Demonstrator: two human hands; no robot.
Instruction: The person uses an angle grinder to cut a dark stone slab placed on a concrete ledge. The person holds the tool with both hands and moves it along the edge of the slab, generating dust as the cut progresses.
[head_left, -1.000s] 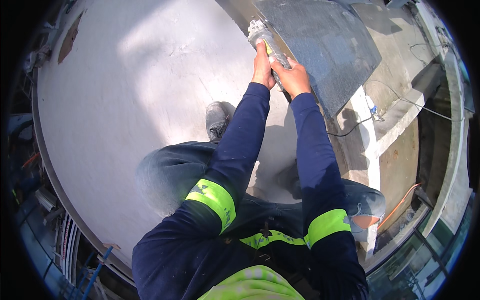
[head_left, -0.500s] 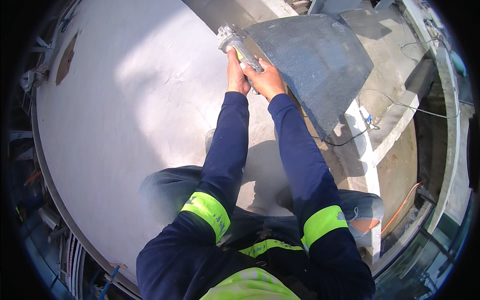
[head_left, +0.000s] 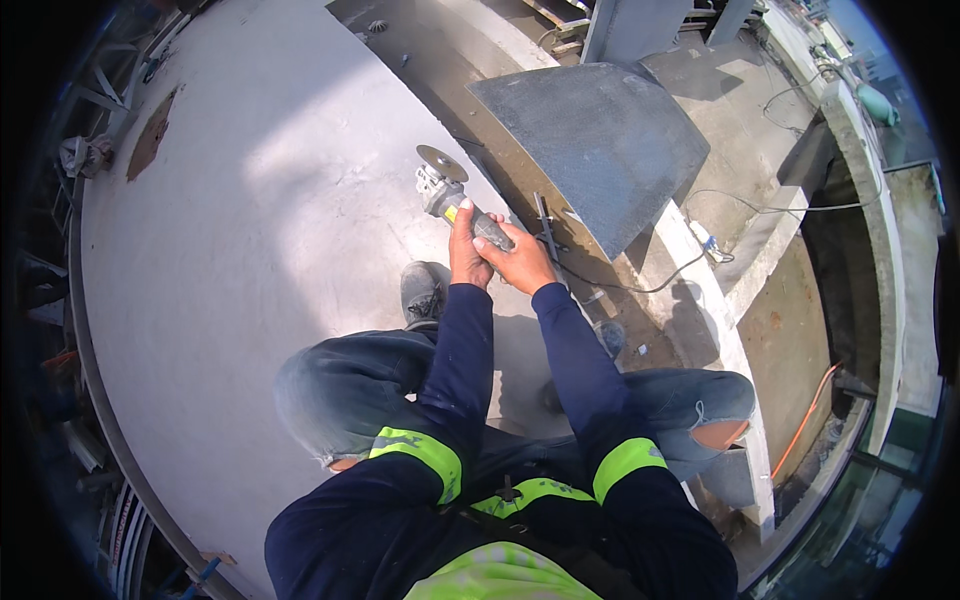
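Note:
Both my hands are wrapped round a grey angle grinder (head_left: 445, 202) held out in front of me. My left hand (head_left: 468, 248) grips it just behind the metal head, and my right hand (head_left: 523, 262) closes on the rear of the body. A thin round cutting disc (head_left: 442, 163) sits on the head and touches nothing. Right of the grinder lies a large dark grey sheet (head_left: 600, 140) with a curved edge, over a gap beside the white slab (head_left: 220, 230). A dark power cord (head_left: 640, 288) runs off to the right behind my right hand.
My shoe (head_left: 422, 295) rests on the white slab between my bent knees. Narrow metal bars (head_left: 546, 225) lie in the channel beside the sheet. Further right are a pale concrete ledge (head_left: 715, 300), a cable connector (head_left: 712, 247) and an orange cable (head_left: 805, 420).
My hands have brought the grinder down and nearer, away from the sheet's edge. Its disc now shows plainly, and the dust haze around my legs has thinned.

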